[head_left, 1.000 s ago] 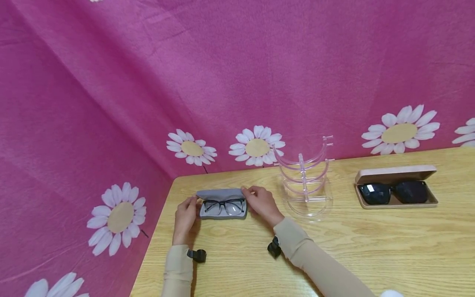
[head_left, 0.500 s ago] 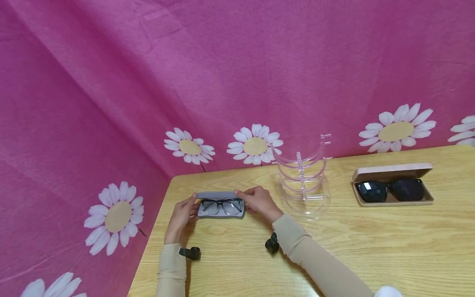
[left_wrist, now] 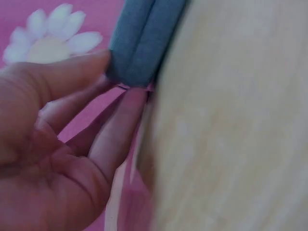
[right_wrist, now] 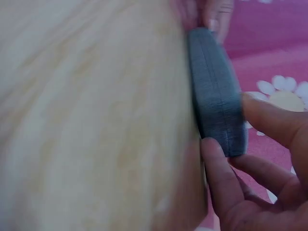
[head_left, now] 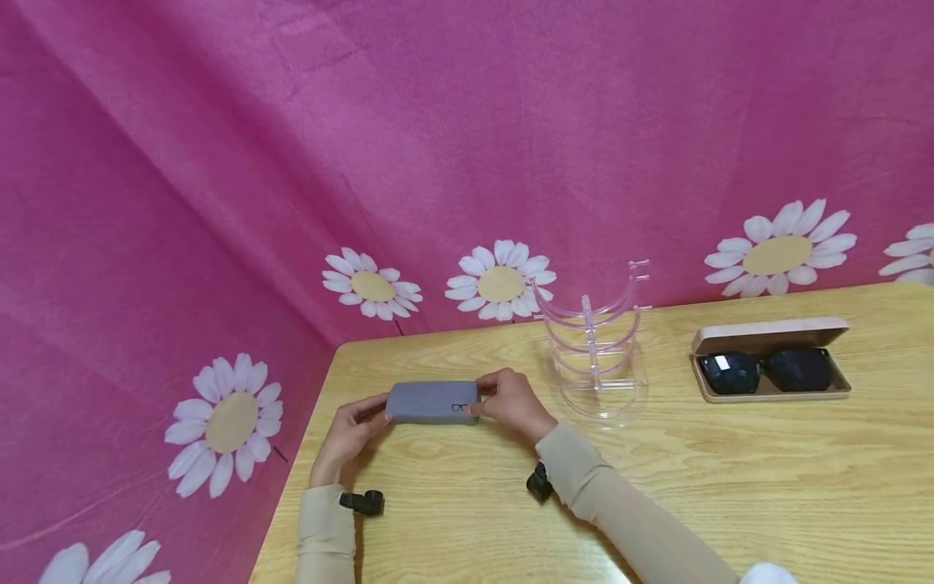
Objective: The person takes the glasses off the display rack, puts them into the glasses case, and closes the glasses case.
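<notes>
A grey glasses case (head_left: 426, 401), its lid closed, lies on the table near the back left; a small glasses emblem shows on its lid. The eyeglasses are hidden inside. At the case's left end, my left hand (head_left: 350, 431) pinches it between thumb and fingers; the left wrist view shows the thumb (left_wrist: 72, 77) on the lid side and fingertips by the base. My right hand (head_left: 515, 405) grips the right end in the same manner, with the thumb (right_wrist: 274, 118) on the lid and fingers around the edge in the right wrist view.
A clear tiered display stand (head_left: 594, 357) stands just right of my right hand. Farther right, an opened beige case (head_left: 832, 324) holds dark sunglasses (head_left: 766, 373). A pink flowered cloth (head_left: 467, 146) hangs along the table's back and left edges.
The grey case's lid has swung down and closed over the eyeglasses. Both hands have shifted from the raised lid's top corners to the case's ends.
</notes>
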`<action>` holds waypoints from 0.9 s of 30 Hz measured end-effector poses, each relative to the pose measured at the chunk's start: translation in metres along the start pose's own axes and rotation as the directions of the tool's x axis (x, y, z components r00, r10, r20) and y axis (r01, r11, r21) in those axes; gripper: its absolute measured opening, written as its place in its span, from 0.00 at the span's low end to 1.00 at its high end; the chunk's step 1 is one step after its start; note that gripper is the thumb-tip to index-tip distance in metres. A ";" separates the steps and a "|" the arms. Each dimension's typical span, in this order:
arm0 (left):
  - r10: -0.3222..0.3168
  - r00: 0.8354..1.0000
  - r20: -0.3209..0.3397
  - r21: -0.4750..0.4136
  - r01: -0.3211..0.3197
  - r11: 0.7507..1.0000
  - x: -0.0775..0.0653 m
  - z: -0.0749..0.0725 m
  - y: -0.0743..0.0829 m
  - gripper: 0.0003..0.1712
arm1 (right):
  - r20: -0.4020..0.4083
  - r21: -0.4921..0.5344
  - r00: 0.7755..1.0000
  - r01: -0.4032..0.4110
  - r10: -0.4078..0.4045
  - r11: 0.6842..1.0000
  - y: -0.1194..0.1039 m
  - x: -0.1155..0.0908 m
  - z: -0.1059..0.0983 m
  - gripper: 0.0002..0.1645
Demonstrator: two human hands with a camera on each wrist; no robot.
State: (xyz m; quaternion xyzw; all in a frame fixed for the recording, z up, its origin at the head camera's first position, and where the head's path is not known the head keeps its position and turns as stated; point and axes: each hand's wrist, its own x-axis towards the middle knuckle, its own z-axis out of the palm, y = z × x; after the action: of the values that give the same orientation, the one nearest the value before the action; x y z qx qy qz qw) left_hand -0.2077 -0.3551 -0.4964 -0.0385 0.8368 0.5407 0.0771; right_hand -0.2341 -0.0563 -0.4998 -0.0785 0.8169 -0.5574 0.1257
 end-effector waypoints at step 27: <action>0.216 0.914 -0.343 0.144 -0.176 0.974 -0.024 0.038 0.062 0.15 | 0.027 -0.091 0.991 0.132 -0.130 0.987 0.020 -0.035 -0.033 0.26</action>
State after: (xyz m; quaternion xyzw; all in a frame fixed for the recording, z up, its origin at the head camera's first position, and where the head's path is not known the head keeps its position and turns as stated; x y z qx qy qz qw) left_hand -0.1898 -0.2953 -0.4523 -0.0475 0.8650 0.4828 -0.1283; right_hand -0.2101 -0.0099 -0.5030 -0.1438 0.8335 -0.5252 0.0936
